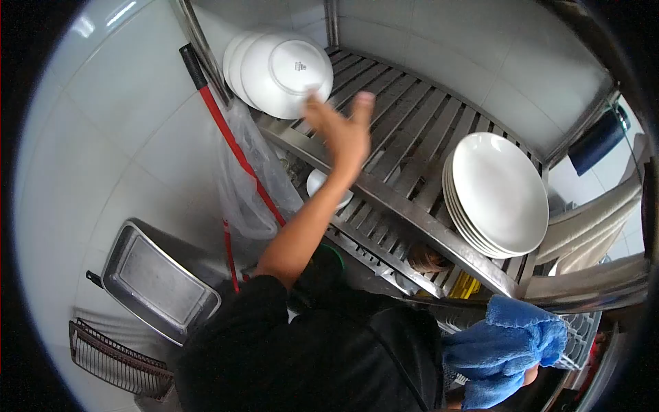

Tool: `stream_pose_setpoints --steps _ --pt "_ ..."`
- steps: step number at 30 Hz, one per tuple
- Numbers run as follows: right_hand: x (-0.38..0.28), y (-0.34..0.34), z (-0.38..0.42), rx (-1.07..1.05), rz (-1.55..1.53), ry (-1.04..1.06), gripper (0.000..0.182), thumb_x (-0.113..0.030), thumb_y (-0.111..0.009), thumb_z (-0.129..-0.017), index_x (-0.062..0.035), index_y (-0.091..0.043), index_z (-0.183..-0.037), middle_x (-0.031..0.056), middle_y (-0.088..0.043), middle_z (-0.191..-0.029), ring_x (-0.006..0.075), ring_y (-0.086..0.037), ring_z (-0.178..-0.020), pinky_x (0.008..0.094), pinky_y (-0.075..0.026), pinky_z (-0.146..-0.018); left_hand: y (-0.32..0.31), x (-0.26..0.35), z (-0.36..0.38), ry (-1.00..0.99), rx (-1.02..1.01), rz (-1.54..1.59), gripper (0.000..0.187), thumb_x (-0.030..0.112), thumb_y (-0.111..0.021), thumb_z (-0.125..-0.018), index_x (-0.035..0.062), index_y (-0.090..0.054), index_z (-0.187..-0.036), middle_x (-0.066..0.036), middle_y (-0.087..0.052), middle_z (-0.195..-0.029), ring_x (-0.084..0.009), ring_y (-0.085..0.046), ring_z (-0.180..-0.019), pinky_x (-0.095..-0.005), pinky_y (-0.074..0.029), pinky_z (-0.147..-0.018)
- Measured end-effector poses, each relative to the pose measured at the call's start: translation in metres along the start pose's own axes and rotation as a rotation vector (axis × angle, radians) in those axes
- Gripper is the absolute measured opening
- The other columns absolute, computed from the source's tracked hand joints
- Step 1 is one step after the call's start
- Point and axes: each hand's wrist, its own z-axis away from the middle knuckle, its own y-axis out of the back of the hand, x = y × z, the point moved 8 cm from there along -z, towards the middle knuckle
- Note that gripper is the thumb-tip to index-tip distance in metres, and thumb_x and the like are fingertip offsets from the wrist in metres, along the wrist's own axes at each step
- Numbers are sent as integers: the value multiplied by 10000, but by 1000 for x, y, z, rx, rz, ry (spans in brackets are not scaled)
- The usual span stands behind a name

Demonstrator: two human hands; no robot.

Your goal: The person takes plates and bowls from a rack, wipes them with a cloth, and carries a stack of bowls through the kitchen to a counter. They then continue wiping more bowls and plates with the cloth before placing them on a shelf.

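Note:
My left hand [343,134] reaches over the slatted metal rack, its fingers apart and a little smeared by motion. Its fingertips are close to a leaning stack of white bowls [281,69] whose undersides face me; whether they touch cannot be told. A blue towel [508,347] hangs over my right hand [530,375] at the lower right. Only small parts of that hand show, and the towel lies bunched in and around it. Several white oval plates [500,196] stand stacked on the right of the rack.
Below the slatted top shelf [405,113] is a lower shelf with a white bowl [319,184] and a yellow item [465,285]. Red-handled poles [230,130] and a plastic bag [244,175] are at the left. A metal tray [161,275] leans against the wall.

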Motion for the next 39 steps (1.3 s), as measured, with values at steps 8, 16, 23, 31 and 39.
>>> stream_pose_setpoints --steps 8,16,23,31,39 --pt "13 -61 -13 -64 51 -67 445 -229 -670 -821 0 -582 -1192 104 -626 -965 171 -611 -825 306 -506 -747 66 -150 -114 430 75 699 823 212 -849 -728 -113 -397 -1334 -260 -506 -1292 -344 -532 -1152 -437 -424 -997" --pt "-10 -174 -12 -252 47 -168 485 -235 -676 -804 -5 -563 -1216 62 -624 -957 137 -595 -835 298 -495 -762 51 -123 -150 187 -70 710 553 68 -846 -677 -106 -568 -1123 -198 -616 -1121 -292 -633 -952 -445 -553 -836" --pt "-12 -318 -34 -576 79 276 512 -263 -665 -855 -2 -521 -1271 176 -574 -1130 251 -562 -1051 379 -456 -906 19 -24 -111 -134 -410 267 434 131 -752 -789 -79 -627 -1148 -171 -674 -1064 -257 -646 -902 -383 -513 -820" --pt "14 -394 -43 -177 516 909 708 -338 -662 -768 -106 -419 -1391 396 -387 -1327 527 -430 -1204 496 -362 -1048 69 104 35 -283 -745 447 292 124 -712 -816 -54 -661 -1042 -164 -691 -962 -274 -656 -869 -405 -511 -774" --pt "66 -331 -74 -442 79 375 493 -282 -651 -791 4 -569 -1184 325 -543 -1195 416 -608 -977 409 -457 -964 75 173 95 -1129 -867 253 157 -63 -690 -773 -106 -652 -919 -263 -651 -836 -429 -633 -730 -452 -492 -651"
